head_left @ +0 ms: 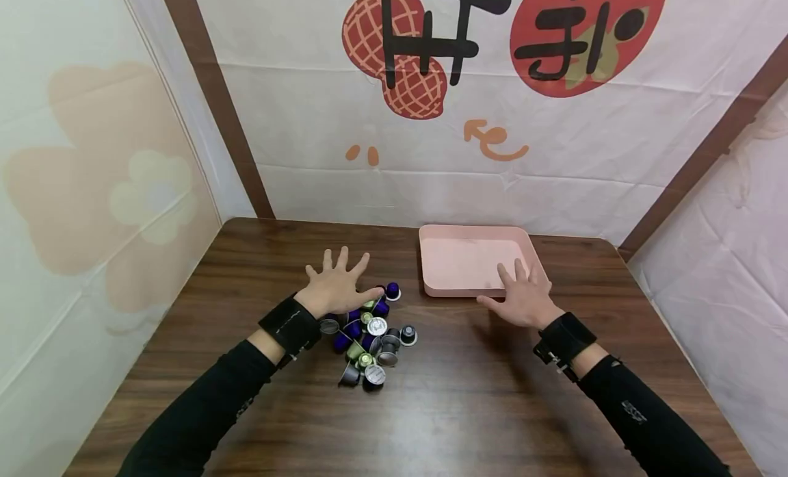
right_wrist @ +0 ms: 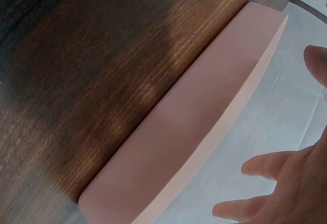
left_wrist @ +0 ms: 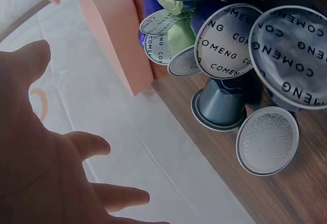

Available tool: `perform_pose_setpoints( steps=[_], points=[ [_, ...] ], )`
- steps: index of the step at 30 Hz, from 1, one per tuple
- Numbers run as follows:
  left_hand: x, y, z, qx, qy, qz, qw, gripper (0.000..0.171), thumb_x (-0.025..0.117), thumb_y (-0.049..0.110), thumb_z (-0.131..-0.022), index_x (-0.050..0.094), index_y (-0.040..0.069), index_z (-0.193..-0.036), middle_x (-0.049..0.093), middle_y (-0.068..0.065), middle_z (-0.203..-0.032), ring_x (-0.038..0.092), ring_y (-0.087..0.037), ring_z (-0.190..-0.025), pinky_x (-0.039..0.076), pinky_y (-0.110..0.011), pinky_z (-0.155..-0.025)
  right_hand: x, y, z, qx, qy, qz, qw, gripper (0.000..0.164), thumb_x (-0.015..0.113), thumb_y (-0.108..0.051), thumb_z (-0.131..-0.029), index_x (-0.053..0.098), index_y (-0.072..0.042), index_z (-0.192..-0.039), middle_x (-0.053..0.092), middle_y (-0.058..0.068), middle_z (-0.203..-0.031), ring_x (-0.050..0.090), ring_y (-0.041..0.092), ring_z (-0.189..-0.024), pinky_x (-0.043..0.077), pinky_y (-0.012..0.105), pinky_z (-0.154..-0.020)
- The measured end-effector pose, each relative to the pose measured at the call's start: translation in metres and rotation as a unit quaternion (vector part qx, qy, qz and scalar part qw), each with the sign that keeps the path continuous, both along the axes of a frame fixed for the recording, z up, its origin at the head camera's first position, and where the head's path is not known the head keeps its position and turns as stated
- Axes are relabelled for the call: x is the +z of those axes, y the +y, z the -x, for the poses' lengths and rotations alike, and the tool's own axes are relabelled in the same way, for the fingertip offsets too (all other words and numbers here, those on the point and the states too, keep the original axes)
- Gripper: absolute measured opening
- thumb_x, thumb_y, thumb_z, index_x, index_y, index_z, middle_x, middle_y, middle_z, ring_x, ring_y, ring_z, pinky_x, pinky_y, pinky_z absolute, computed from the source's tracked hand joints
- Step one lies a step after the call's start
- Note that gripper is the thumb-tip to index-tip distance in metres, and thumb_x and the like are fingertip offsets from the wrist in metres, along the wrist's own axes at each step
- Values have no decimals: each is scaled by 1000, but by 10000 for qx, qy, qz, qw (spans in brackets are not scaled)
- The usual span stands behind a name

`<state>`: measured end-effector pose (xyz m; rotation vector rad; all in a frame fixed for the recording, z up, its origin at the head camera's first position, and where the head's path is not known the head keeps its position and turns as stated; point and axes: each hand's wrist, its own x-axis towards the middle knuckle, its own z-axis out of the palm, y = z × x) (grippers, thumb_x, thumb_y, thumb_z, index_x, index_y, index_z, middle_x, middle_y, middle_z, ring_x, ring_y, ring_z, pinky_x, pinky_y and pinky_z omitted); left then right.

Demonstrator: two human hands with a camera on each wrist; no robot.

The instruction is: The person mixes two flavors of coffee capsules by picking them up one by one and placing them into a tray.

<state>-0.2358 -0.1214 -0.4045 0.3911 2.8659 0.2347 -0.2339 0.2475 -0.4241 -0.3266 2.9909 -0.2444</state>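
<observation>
A: How are your hands placed?
B: Your left hand (head_left: 335, 291) spreads its fingers near piled blue, green and grey foil-lidded capsules (head_left: 377, 326). Your right hand (head_left: 524, 300) likewise, at the near right corner of a shallow pink rectangular tray (head_left: 458, 261), far side of the brown wood-grain table (head_left: 443, 408).
A: Which view adds detail?
B: Left wrist: legible COMENG lettering on lids (left_wrist: 225, 42).
A: Count?
B: One tray; over a dozen overlapping capsules, exact total unclear.

A sheet-walled booth: beyond the left grip (head_left: 332, 290) and right grip (head_left: 524, 300), a creased white sheet printed with red cartoon shapes (head_left: 455, 189); left of the left grip, a pale sheet bearing a peach flower (head_left: 92, 165); right of the right grip, a creased pinkish-white sheet (head_left: 726, 258). Below both, a dark-brown wood-grain counter (head_left: 455, 408).
</observation>
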Motion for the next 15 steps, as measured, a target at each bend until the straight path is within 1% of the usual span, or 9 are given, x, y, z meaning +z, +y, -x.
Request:
perform_pose_setpoints(
  steps=[3,5,9,10,12,14,15],
  points=[
    [1,-1,0,9,29,-7,10000,90,30,78,-83,8,25,-153,0,-24,-154,-2,-53,-135,9,-77,-93,0,-1,0,-1,18,5,10000,97,39,-74,-85,19,-5,-150,7,32,-150,4,61,-130,6,79,-90],
    [2,-1,0,18,-3,0,10000,90,30,78,-83,7,26,-152,0,-23,-154,-3,-53,-135,9,-76,-93,1,-1,1,13,19,-28,10000,98,38,-74,-84,19,-4,-150,8,32,-150,4,62,-130,7,79,-89],
    [3,-3,0,-15,-45,-57,10000,89,31,77,-85,8,24,-153,0,-24,-154,-1,-53,-135,10,-76,-94,2,-1,1,35,64,-18,10000,96,39,-73,-86,21,-4,-150,9,32,-150,5,60,-131,9,79,-90],
    [4,-3,1,-48,-38,-88,9999,88,31,75,-86,10,23,-153,1,-24,-154,1,-53,-135,11,-75,-95,2,0,1,52,107,45,9999,94,39,-70,-87,22,-2,-149,10,33,-149,7,59,-131,10,77,-91],
    [5,-5,1,-152,3,-146,9998,83,32,71,-89,16,19,-152,6,-25,-153,9,-52,-135,16,-72,-97,2,1,2,94,298,185,9993,87,42,-63,-91,28,2,-146,17,34,-147,13,55,-133,14,73,-96],
    [7,-8,2,-291,43,-208,9993,76,35,64,-93,25,14,-150,18,-26,-151,20,-49,-134,23,-67,-98,2,3,2,81,539,378,9978,77,46,-53,-94,35,7,-140,27,36,-141,21,53,-130,20,67,-98],
    [8,-10,2,-370,68,-217,9991,72,36,59,-95,29,12,-149,24,-25,-149,26,-47,-132,27,-64,-98,1,4,3,50,649,490,9967,72,48,-48,-94,39,9,-137,32,37,-137,27,52,-127,25,64,-98]
  ],
)
